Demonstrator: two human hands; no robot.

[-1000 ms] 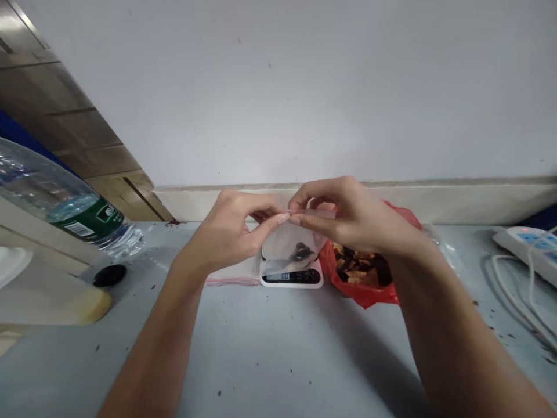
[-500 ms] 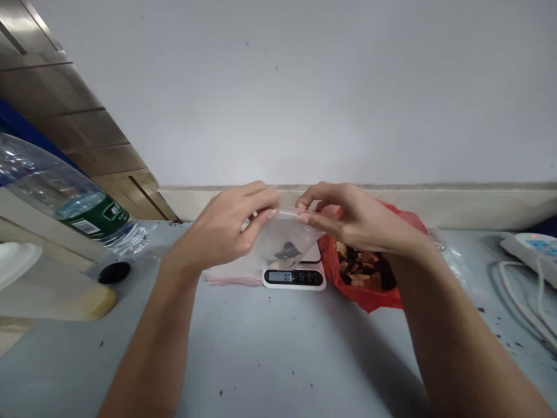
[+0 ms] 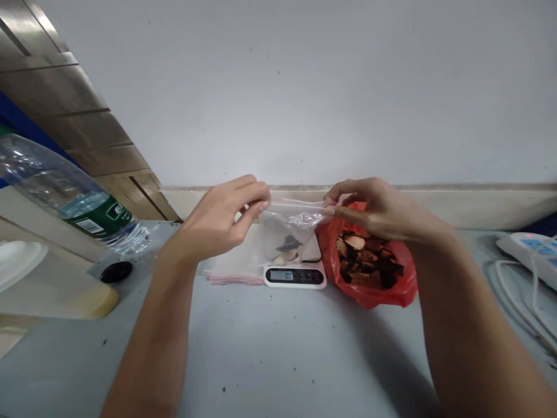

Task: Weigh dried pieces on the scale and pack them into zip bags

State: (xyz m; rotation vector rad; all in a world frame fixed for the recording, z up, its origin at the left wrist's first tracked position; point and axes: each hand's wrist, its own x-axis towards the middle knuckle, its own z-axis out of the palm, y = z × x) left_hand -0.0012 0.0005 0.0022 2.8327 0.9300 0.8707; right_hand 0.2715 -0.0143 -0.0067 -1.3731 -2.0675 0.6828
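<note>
Between my hands a clear zip-lock bag (image 3: 282, 229) hangs by its top edge, a few dark and pale dried pieces (image 3: 289, 248) at its bottom. My left hand (image 3: 228, 215) pinches the left end of the seal. At the right end, my right hand (image 3: 369, 206) grips the seal between thumb and fingers. The bag hangs over a small white digital scale (image 3: 319, 281), whose display reads 0.0; whether it touches the scale I cannot tell. Right beside the scale sits a red plastic bag (image 3: 369, 297) full of brown dried chunks (image 3: 365, 264).
Flat zip bags (image 3: 230, 270) lie left of the scale. Further left are a large water bottle (image 3: 96, 217), a translucent container (image 3: 56, 290) and a black lid (image 3: 116, 271). A white power strip (image 3: 528, 249) with a cable lies at the right. A wall (image 3: 304, 98) rises behind the counter.
My right hand has moved to the right along the bag's seal, and my left hand slightly left. The bag's top edge is now stretched wider, and more of the red bag shows.
</note>
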